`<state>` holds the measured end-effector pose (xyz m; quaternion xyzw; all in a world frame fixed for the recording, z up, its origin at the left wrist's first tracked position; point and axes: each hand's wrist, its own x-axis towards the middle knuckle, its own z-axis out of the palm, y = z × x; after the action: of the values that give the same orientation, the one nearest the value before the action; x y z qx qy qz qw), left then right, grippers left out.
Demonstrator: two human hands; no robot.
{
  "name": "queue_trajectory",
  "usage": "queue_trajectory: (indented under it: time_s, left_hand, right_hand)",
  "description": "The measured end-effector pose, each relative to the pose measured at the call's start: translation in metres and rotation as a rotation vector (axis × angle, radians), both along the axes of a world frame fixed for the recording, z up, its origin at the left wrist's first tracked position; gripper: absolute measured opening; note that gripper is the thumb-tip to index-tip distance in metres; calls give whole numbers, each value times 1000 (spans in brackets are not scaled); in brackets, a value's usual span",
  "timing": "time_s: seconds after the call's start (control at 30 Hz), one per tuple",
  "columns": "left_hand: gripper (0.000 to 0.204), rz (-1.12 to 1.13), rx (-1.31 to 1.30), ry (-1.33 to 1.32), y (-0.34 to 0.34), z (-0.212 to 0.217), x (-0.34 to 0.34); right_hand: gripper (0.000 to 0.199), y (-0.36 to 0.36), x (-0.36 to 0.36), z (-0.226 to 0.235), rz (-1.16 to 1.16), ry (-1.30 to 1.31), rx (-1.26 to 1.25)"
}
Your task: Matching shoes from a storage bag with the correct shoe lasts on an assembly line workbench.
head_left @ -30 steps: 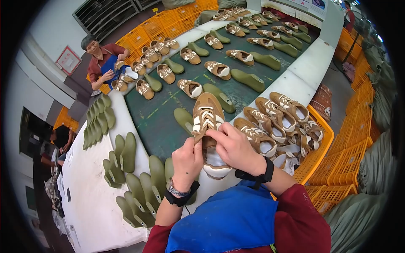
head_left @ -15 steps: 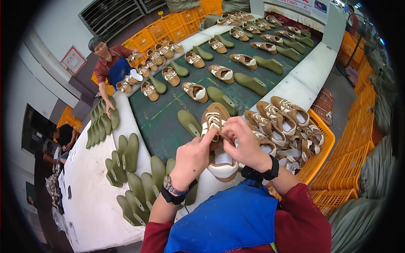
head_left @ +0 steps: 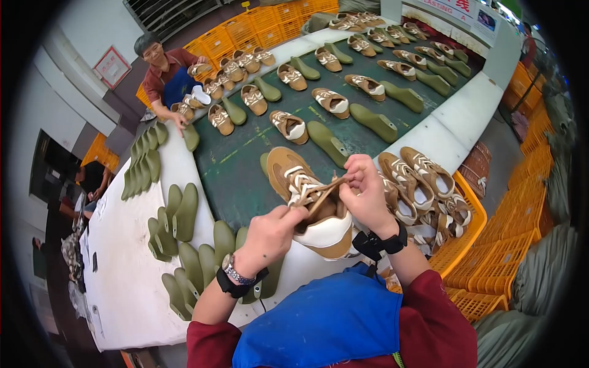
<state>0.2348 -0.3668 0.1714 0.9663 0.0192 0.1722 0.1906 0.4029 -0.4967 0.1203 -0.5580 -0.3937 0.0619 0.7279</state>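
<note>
A tan and brown sneaker (head_left: 324, 236) with white stripes and a white heel patch lies in front of me, toe pointing away and to the left. A thin tan lace (head_left: 325, 195) is drawn taut across its opening. My left hand (head_left: 269, 238) pinches the lace's lower end beside the shoe's left collar. On the right, my right hand (head_left: 366, 191) is closed on its other end, raised over the collar. The fingers partly hide the lace ends. Behind the toe, a green shoe last (head_left: 264, 162) is mostly covered by the shoe.
A green conveyor (head_left: 239, 178) carries rows of sneakers and green lasts. More lasts (head_left: 186, 213) stand on the white table (head_left: 123, 270) at left. An orange crate (head_left: 469, 230) full of sneakers is at my right. Across the conveyor, a co-worker's hand (head_left: 178, 119) touches a last.
My hands have moved apart, stretching the lace between them. The sneaker has turned, its toe swinging left. The co-worker's hand has shifted a last toward the conveyor. My view has shifted slightly.
</note>
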Motion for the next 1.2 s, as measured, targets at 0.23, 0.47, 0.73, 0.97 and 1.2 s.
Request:
queue_trajectory:
  time_s: [0.23,0.47,0.73,0.97,1.2]
  left_hand:
    - [46,345,-191,9,67,-11,-4]
    - [30,714,45,85,250,-112,-14]
    - [24,858,-21,-20,356,-221,86]
    - [32,1079,-217,44,409,-305,108]
    - [60,857,-431,178,420,-276,83]
  right_hand:
    - [34,0,29,37,192,-351,-384]
    - [27,-68,168,61,315,-515,-1226]
    - [30,-57,276,141,-124,-459,-1590]
    - [23,153,340,35,276,-740,-1294]
    - [39,241,370,-194,-1,-744,-1649]
